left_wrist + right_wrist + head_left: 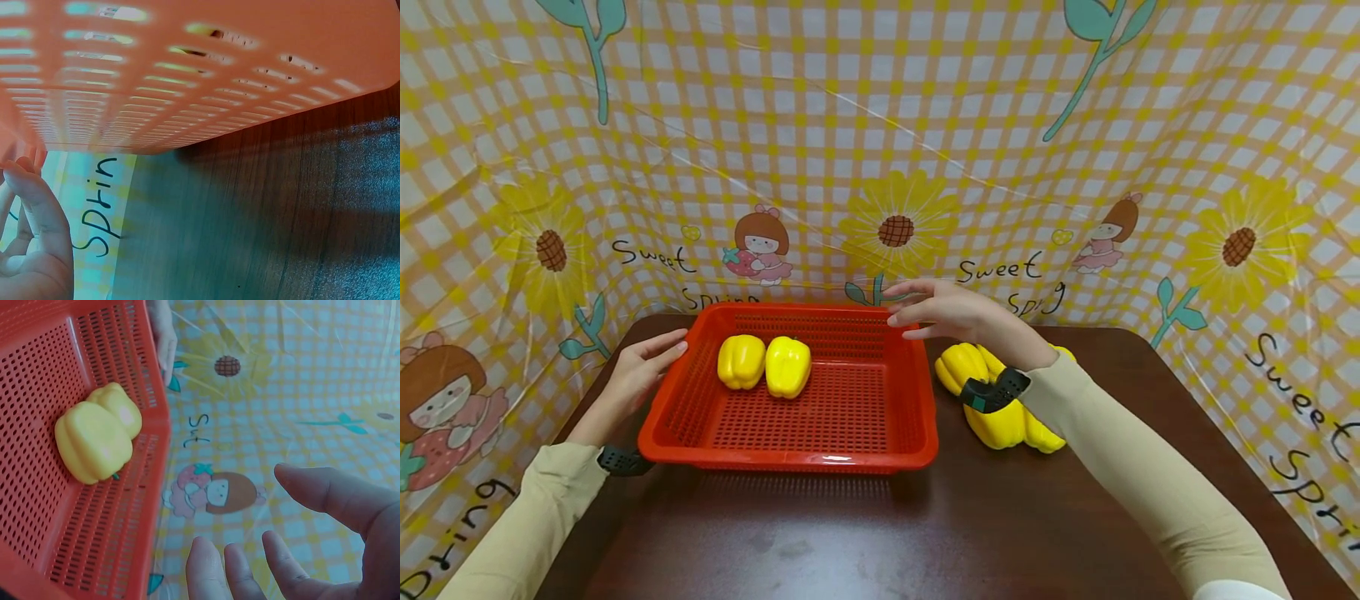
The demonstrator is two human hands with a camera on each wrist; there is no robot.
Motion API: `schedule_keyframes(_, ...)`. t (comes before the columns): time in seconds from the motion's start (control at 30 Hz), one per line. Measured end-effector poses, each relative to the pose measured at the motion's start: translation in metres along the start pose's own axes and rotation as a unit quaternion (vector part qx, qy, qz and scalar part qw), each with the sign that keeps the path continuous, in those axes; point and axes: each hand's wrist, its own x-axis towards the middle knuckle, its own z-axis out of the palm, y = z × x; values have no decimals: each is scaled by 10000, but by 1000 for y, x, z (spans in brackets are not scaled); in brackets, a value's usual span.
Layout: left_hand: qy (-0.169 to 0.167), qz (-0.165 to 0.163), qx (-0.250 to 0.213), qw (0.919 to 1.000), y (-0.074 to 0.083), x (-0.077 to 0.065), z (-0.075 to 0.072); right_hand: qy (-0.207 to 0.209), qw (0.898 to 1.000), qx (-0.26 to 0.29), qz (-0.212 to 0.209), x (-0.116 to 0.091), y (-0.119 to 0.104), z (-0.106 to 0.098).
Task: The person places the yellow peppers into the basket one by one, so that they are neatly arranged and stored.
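A red plastic basket (808,460) with slotted walls stands on the dark table. Side by side at its left end lie two yellow bell peppers, the left one (741,362) and the right one (788,367). My left hand (638,371) touches the basket's left rim, its fingers fairly straight along the outside. Above the basket's right back corner is my right hand (951,310), fingers spread and holding nothing, as the right wrist view also shows. More yellow bell peppers (996,425) lie in a cluster on the table beneath my right wrist, partly hidden by it.
The dark wooden table (760,542) extends in front of the basket and to its right. A checked cloth (820,150) with sunflowers hangs close behind the basket and along both sides. Black bands (996,392) sit on both wrists.
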Motion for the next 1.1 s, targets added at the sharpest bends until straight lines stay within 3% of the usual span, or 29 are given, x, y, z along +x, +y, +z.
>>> schedule_keyframes(0.47, -97, -5, 30, 9999, -1, -3, -6, 280, 9994, 43, -200, -36, 14, -28)
schedule_keyframes(0.73, -137, -46, 61, 9999, -1, -4, -6, 666, 9975, 86, -226, -63, 29, -40)
schedule_keyframes(1.1, -138, -8, -65, 9999, 2, -7, -7, 1047, 9941, -258, 56, -86, 61, -56)
